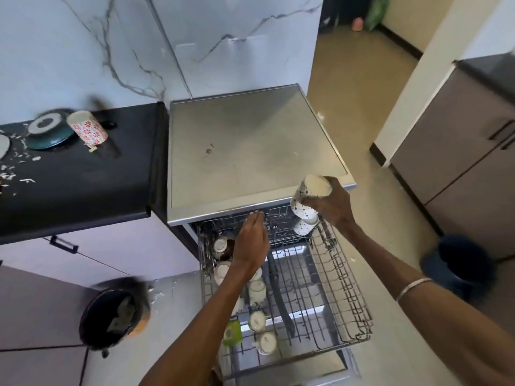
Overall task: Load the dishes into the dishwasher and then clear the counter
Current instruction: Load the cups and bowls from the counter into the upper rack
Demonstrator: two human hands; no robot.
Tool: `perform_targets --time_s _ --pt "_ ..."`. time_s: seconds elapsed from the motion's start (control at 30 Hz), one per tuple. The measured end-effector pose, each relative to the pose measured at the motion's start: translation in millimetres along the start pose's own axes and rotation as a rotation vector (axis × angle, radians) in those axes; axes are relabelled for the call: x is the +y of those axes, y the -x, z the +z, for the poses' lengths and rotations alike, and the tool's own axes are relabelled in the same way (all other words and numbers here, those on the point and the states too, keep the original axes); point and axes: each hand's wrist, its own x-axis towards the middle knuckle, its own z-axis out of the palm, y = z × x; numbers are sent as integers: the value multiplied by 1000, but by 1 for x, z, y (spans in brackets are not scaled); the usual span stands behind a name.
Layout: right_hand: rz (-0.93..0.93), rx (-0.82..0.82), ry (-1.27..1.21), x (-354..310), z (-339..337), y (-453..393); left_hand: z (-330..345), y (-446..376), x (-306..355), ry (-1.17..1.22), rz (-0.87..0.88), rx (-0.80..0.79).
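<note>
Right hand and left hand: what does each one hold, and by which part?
The right hand grips a white dotted cup around its side wall. The left hand holds nothing; its fingers are straight above the upper rack.

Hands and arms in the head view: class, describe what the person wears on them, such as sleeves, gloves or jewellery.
Both forearms are bare, with no sleeves in view and no gloves. The left hand shows no rings or bands. The right hand side has one thin, pale silver-looking bangle round the forearm above the wrist. No watch shows.

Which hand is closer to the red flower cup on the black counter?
Left. The left hand reaches over the dishwasher rack, nearer the red-flowered white cup; the right hand is farther right.
</note>
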Motion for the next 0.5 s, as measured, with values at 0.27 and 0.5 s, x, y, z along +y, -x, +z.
perform_targets --time_s 0.27,0.5 --pt "303 113 -34 125 37 22 36 19 -17 -4 -64 -26" --pt "581 322 -136 204 107 23 73 40 -67 -18 -118 -58"
